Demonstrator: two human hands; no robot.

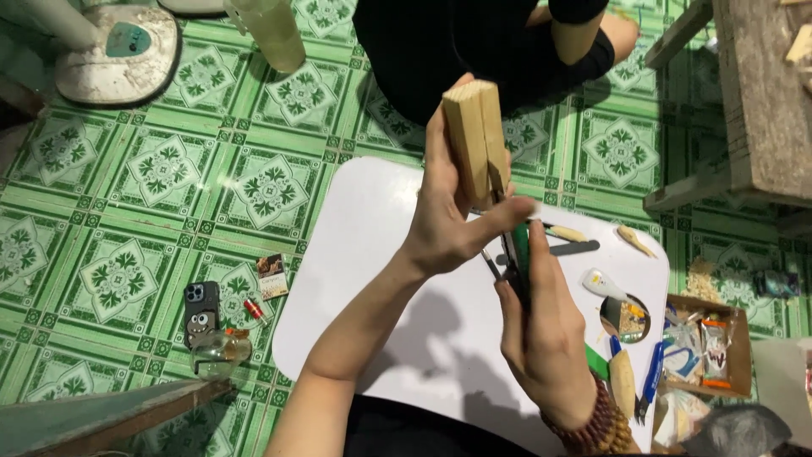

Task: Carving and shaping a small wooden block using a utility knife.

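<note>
We see a pale wooden block (475,140) held upright above the white tabletop (372,279). Our left hand (448,216) wraps closed around the block's lower part. Just below the block, our right hand (541,326) grips a green-handled tool (518,254), its tip touching the block's base. Right of the block, small carving tools (605,286) lie on the tabletop.

A pale wooden block (474,135), grooved lengthwise, stands upright above the white table (381,279); a green-handled tool (518,254) meets its lower end.
</note>
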